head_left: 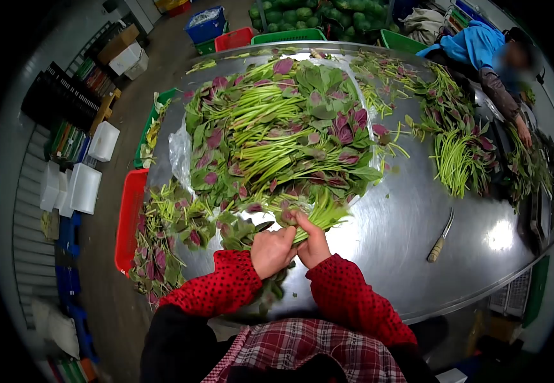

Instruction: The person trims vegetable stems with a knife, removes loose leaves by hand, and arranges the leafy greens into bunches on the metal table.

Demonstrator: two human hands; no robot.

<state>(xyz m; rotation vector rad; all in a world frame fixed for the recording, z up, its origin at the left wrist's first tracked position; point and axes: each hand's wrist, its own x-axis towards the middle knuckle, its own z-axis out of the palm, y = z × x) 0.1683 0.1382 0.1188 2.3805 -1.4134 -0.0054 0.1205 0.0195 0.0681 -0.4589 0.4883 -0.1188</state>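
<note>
Left hand (272, 253) and right hand (314, 242) both closed on one amaranth bunch (328, 213), stems pointing away, over steel table (404, 268), near side. Risk, my judgement: a slackened grip could let loose stems slide and scatter. Beyond: one large amaranth heap (264, 108) on plastic sheeting (179, 158); rightward, one sickle (441, 236), lying untouched; left edge, one red crate (130, 217); far right, one co-worker (478, 45).
</note>
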